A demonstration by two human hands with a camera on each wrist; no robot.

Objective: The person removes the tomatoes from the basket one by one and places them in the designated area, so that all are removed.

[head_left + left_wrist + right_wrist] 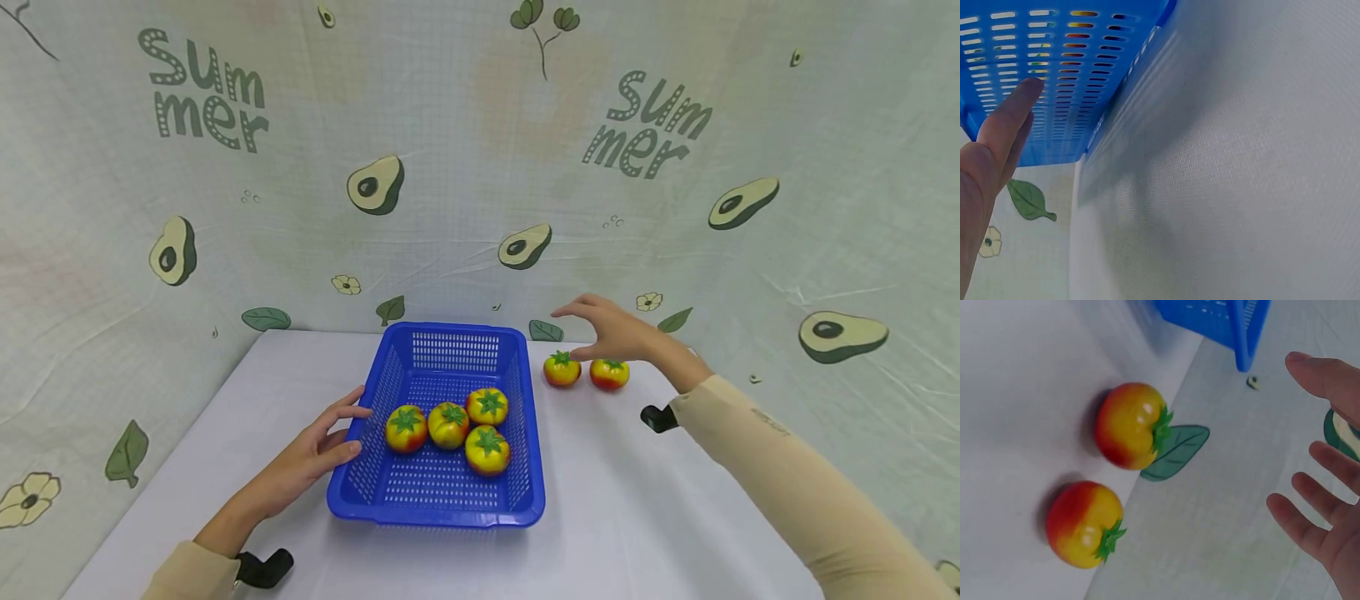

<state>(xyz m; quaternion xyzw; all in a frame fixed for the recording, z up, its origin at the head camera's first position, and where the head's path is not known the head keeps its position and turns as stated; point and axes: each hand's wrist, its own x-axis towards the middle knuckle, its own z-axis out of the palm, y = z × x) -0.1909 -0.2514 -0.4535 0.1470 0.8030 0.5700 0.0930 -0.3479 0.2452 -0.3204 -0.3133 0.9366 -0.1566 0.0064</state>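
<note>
A blue plastic basket (437, 517) stands on the white table, with several red-and-yellow tomatoes inside, one of them a tomato (407, 429) near its left wall. At the basket's left side is my left hand (311, 454), its extended fingers touching the rim and outer wall. My right hand (617, 329) holds nothing; its fingers and thumb are spread in the air above two more tomatoes. Of these, the left tomato (562, 369) is closer to the basket, and the right tomato (609, 375) lies beside it. Both show green leafy tops in the right wrist view.
A cloth printed with avocados, leaves and lettering (525, 133) hangs as a wall behind and at both sides of the table (600, 483). Black wrist straps (264, 569) show at both sleeves.
</note>
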